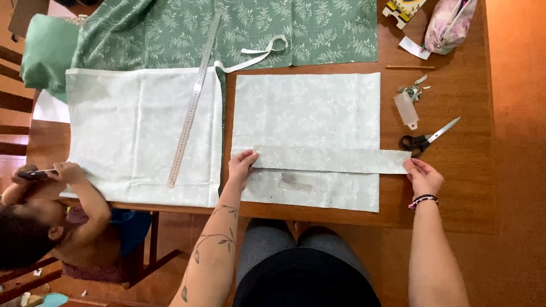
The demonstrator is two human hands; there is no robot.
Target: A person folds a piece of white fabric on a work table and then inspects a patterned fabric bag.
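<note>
Fingers (245, 161) of the left hand (241, 167) press flat on the left end of a long pale fabric strip (333, 160), extended and not closed around it. Fingers (414, 165) of the right hand (424, 178) pinch the right end of the same strip, which reaches just past the edge of the cloth beneath.

Head view: the strip lies horizontally across the lower part of a pale rectangular fabric panel (307, 111), spread on the wooden desk (460, 187). A second, larger pale panel (136, 131) lies just to the left, with a long metal ruler (195, 96) resting diagonally on it. Green leaf-print fabric (296, 28) covers the far side of the desk. Black-handled scissors (426, 138) lie near the right hand, slightly beyond it. At the desk's left edge, another person's hand (67, 170) holds a small object (37, 174), well apart from the strip.
</note>
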